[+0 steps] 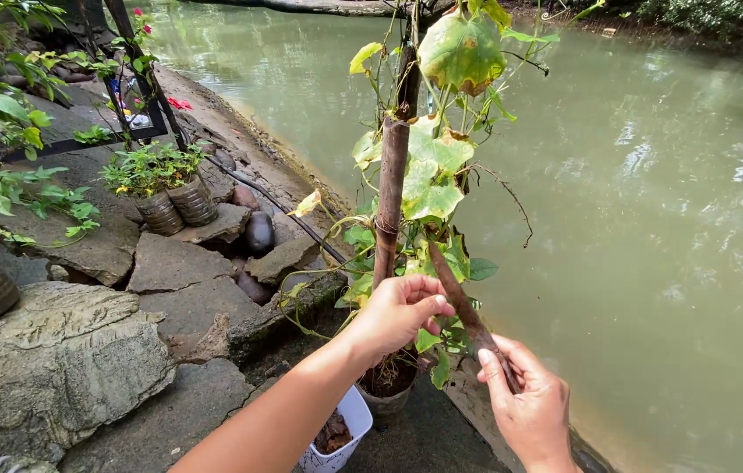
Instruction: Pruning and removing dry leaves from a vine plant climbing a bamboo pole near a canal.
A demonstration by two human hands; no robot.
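- I see the left hand curled near the base of an upright brown stake; its fingers are bent around a leaf or stem of the climbing vine, pinched shut on it, thumb towards me
- my right hand grips a slanted brown stick, fingers closed round its lower end; the stick leans up and to the left, its tip among the leaves just beside the left fingers
- both sit over a small dark pot at the stone edge, with the green water directly beyond
- I judge the risk to be a torn stem; the vine is thin and yellowing in places, and a hard pull could snap it
- the stick could slip into the water, since the right hand holds it out past the bank
- a white tub stands touching or just beside the pot, below the left forearm; a nudge might tip it
- both wrists are raised, forearms reaching forward from the bottom of the view
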